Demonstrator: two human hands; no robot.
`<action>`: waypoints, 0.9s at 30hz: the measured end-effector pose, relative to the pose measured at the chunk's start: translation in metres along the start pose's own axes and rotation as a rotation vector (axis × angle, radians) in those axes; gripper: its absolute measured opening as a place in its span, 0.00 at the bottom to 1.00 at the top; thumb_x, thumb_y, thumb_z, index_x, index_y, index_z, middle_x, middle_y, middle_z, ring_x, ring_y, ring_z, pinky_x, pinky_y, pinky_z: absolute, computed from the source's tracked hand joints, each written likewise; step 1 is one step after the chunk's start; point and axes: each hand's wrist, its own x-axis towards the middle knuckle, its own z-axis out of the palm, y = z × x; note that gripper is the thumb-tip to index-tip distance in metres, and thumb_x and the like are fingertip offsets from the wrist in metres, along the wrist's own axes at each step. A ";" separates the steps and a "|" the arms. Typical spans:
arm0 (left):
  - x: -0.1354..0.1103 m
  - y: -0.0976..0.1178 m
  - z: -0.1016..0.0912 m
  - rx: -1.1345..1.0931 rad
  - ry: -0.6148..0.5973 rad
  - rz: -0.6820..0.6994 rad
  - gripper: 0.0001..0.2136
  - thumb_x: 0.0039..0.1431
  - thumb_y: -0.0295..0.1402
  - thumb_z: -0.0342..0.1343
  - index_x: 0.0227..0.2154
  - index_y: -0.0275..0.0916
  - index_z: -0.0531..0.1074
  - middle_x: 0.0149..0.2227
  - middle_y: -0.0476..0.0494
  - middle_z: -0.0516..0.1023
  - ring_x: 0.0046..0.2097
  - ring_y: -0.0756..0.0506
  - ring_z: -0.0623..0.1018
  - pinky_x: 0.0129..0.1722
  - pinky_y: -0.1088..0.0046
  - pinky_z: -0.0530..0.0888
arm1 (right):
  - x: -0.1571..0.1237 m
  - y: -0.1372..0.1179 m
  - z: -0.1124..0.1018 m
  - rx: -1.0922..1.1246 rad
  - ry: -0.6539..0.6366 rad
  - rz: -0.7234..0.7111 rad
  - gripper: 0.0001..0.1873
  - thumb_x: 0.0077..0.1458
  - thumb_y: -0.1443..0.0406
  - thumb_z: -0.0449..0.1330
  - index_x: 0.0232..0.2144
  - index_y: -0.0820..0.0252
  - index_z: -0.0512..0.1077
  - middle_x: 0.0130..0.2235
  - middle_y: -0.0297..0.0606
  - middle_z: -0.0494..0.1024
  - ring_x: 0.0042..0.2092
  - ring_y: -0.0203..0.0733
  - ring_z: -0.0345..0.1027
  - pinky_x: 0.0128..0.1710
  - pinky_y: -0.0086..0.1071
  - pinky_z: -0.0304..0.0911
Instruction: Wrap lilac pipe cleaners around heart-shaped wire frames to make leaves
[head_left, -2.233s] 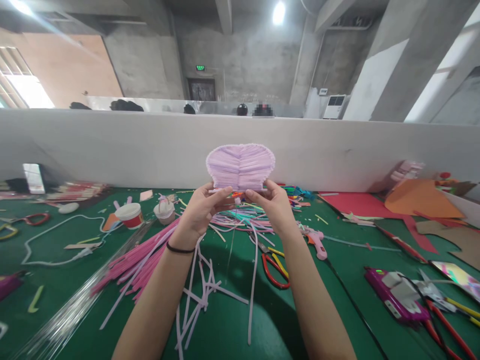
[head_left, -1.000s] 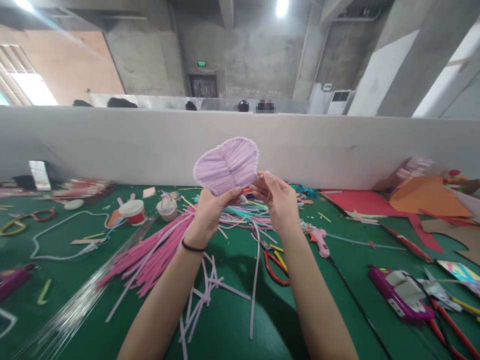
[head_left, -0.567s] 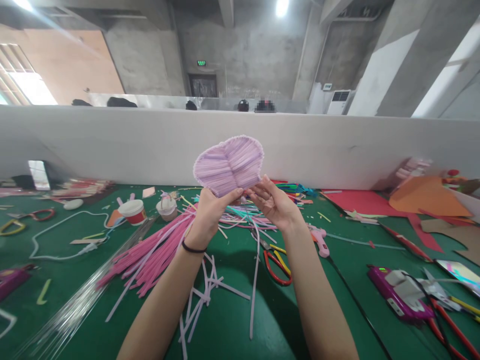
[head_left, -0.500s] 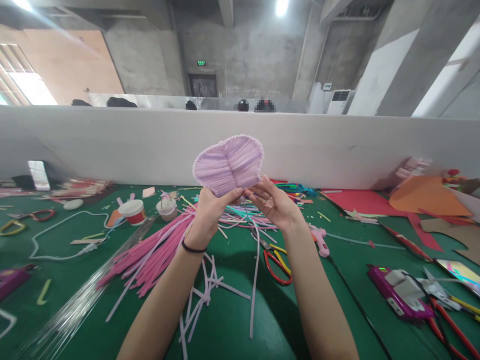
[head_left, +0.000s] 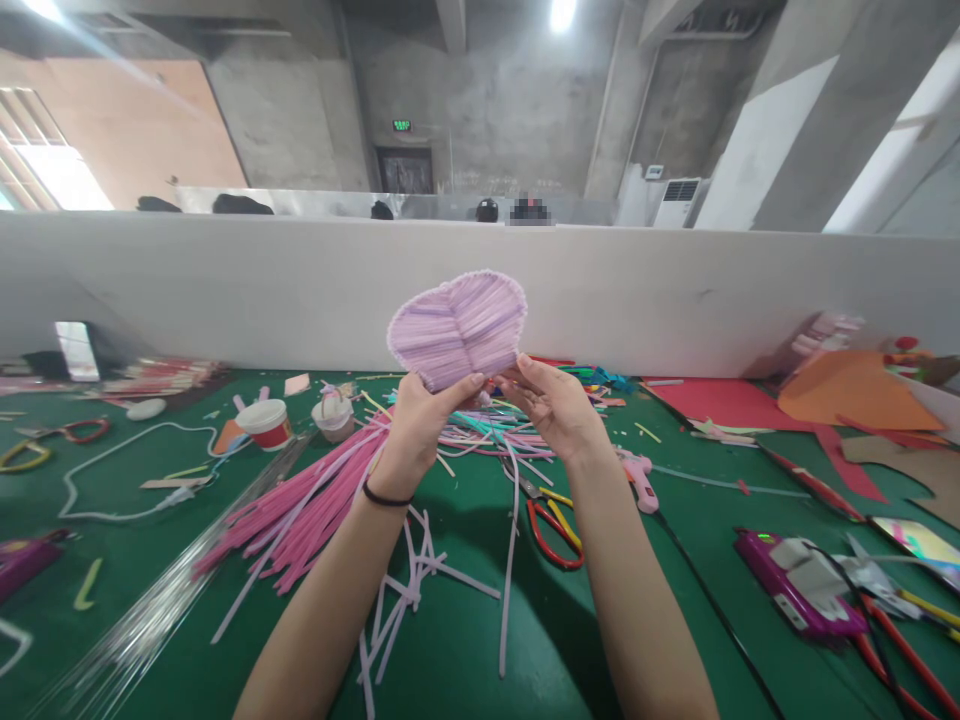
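A lilac petal-shaped piece made of pipe cleaners (head_left: 459,330) is held up above the table, with a seam down its middle and a fuzzy rim. My left hand (head_left: 424,415) grips its lower left edge, thumb across the front. At the lower right edge, my right hand (head_left: 551,400) pinches it between thumb and fingers; some fingertips are hidden behind it. Beneath my hands lie pink pipe cleaners (head_left: 315,510) in a bundle and loose lilac pipe cleaners (head_left: 412,590). Pliers with red and yellow handles (head_left: 555,530) rest just below my right hand.
On the green table (head_left: 480,640) a pink glue gun (head_left: 641,483) lies to the right, beyond it a purple power strip (head_left: 799,590). Paper cups (head_left: 266,425) stand at left near clear plastic wrapping (head_left: 165,590). A white partition (head_left: 225,290) closes off the back.
Both hands and the lilac piece stay almost in place. The fingers of my right hand have shifted very slightly at the lower right edge.
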 end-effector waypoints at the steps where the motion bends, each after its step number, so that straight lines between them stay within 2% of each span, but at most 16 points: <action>1: 0.000 0.000 0.000 -0.001 -0.004 0.001 0.16 0.44 0.34 0.67 0.37 0.32 0.77 0.36 0.40 0.81 0.34 0.45 0.80 0.34 0.71 0.77 | -0.001 0.000 0.001 -0.013 0.017 -0.020 0.11 0.41 0.60 0.70 0.28 0.60 0.77 0.32 0.35 0.81 0.34 0.37 0.76 0.39 0.29 0.72; 11: -0.002 0.004 0.000 -0.072 -0.122 -0.070 0.16 0.46 0.33 0.65 0.39 0.32 0.76 0.38 0.38 0.80 0.35 0.45 0.79 0.38 0.70 0.77 | -0.003 0.006 0.010 -0.102 0.192 -0.267 0.13 0.39 0.59 0.70 0.25 0.60 0.76 0.27 0.36 0.80 0.33 0.41 0.75 0.38 0.35 0.72; 14: -0.001 0.004 -0.002 -0.073 -0.108 -0.065 0.16 0.46 0.33 0.65 0.39 0.32 0.76 0.37 0.39 0.81 0.35 0.45 0.80 0.39 0.70 0.76 | -0.004 0.004 0.010 -0.133 0.163 -0.270 0.14 0.40 0.56 0.69 0.28 0.59 0.76 0.29 0.36 0.80 0.35 0.42 0.76 0.39 0.36 0.72; 18: 0.002 0.003 -0.006 -0.076 -0.086 -0.027 0.16 0.47 0.31 0.65 0.40 0.32 0.76 0.38 0.40 0.80 0.36 0.46 0.79 0.40 0.71 0.76 | -0.008 -0.002 0.011 -0.137 0.055 -0.166 0.20 0.48 0.48 0.61 0.29 0.59 0.77 0.32 0.39 0.81 0.36 0.44 0.76 0.39 0.37 0.72; 21: 0.003 0.002 -0.008 -0.080 -0.096 -0.019 0.14 0.47 0.31 0.64 0.38 0.33 0.76 0.36 0.42 0.81 0.35 0.46 0.79 0.40 0.70 0.76 | -0.009 -0.003 0.011 -0.161 0.003 -0.158 0.19 0.49 0.49 0.60 0.29 0.59 0.77 0.33 0.39 0.81 0.36 0.45 0.76 0.38 0.37 0.71; 24: 0.002 0.003 -0.007 -0.059 -0.108 -0.018 0.12 0.48 0.31 0.63 0.37 0.33 0.77 0.35 0.41 0.81 0.34 0.46 0.79 0.40 0.71 0.76 | -0.007 0.002 0.009 -0.237 0.025 -0.230 0.13 0.48 0.55 0.63 0.30 0.59 0.77 0.33 0.38 0.81 0.35 0.44 0.76 0.36 0.36 0.71; 27: 0.002 0.003 -0.006 -0.033 -0.104 -0.024 0.14 0.48 0.32 0.64 0.38 0.33 0.77 0.36 0.40 0.81 0.35 0.46 0.79 0.39 0.70 0.76 | -0.003 0.009 0.006 -0.305 0.106 -0.322 0.12 0.48 0.57 0.63 0.28 0.59 0.76 0.30 0.36 0.81 0.32 0.42 0.75 0.35 0.34 0.70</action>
